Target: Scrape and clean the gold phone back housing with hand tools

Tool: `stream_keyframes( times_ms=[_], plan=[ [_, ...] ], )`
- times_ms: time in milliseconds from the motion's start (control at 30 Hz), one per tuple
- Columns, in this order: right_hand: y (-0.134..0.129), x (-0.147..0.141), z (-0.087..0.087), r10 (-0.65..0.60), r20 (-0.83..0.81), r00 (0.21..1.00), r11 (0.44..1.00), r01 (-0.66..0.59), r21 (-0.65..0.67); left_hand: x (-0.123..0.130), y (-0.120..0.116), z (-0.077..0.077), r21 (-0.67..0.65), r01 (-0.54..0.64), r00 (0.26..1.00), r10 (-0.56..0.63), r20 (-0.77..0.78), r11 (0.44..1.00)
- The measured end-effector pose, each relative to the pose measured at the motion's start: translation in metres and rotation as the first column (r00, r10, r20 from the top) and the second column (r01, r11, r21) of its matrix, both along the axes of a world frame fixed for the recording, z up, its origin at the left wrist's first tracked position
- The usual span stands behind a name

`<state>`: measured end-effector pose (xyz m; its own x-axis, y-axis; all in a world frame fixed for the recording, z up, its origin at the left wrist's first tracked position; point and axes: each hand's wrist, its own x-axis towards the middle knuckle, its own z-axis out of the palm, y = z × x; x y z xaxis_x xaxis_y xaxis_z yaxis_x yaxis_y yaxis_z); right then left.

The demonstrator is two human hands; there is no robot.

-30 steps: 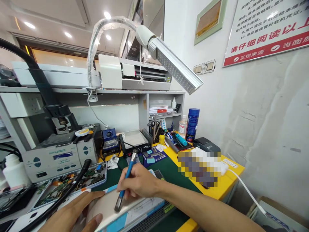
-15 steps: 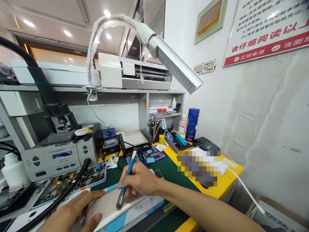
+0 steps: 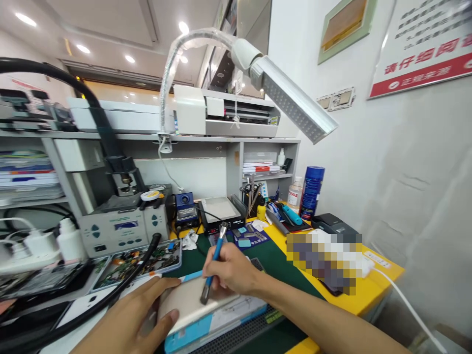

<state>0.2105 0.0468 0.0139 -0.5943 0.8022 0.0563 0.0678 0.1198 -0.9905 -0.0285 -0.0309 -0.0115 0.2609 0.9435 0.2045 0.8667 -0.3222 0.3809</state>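
Observation:
My right hand (image 3: 230,270) is closed round a blue-handled brush (image 3: 218,253), held like a pen and tilted. Its dark lower end touches or nearly touches a flat, pale beige tablet-like panel (image 3: 188,297), while a silvery end points up. My left hand (image 3: 143,314) grips the panel's left end, thumb along the near edge and fingers at the far side. Under the panel lies a blue-and-white flat box (image 3: 221,319), which rests on a dark perforated pad (image 3: 236,339). My left palm hides the panel's left end.
A tray of small circuit parts (image 3: 147,263) and a thick black hose (image 3: 125,285) lie to the left. Behind stand a grey control unit (image 3: 125,228) and a flat heating plate (image 3: 221,209). A lamp (image 3: 291,93) hangs above. A blue can (image 3: 312,191) stands at the right.
The whole view has shifted, so everything appears further right. Both hands keep their holds on the brush and the panel. The brush tip has stayed about the same place over the panel.

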Motion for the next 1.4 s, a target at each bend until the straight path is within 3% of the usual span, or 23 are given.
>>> stream_keyframes(
  times_ms=[100,233,533,867,1000,1400],
  plan=[
    [-0.001,0.000,0.001,0.054,0.005,0.999,0.998,-0.054,0.039,0.010,-0.009,0.018,-0.072,-0.020,1.000,0.021,0.004,0.997],
    [-0.002,0.000,0.002,0.028,-0.002,1.000,0.997,-0.028,0.067,0.018,-0.015,0.033,-0.119,-0.033,0.999,0.035,0.010,0.992],
    [-0.004,0.000,0.000,0.042,-0.011,0.999,0.995,-0.041,0.088,0.013,-0.016,0.025,-0.140,-0.010,0.996,0.023,0.092,0.990],
    [-0.003,0.000,-0.001,-0.003,-0.019,1.000,0.996,0.005,0.093,0.015,-0.016,0.031,-0.186,-0.016,0.995,0.034,0.096,0.982],
    [-0.004,-0.001,-0.002,0.051,-0.008,0.999,0.994,-0.050,0.093,0.015,-0.019,0.033,-0.179,-0.010,0.996,0.026,0.084,0.984],
    [-0.006,0.000,0.000,0.062,-0.001,0.998,0.992,-0.061,0.115,0.017,-0.017,0.035,-0.155,0.009,0.996,0.004,0.086,0.988]
  ],
)
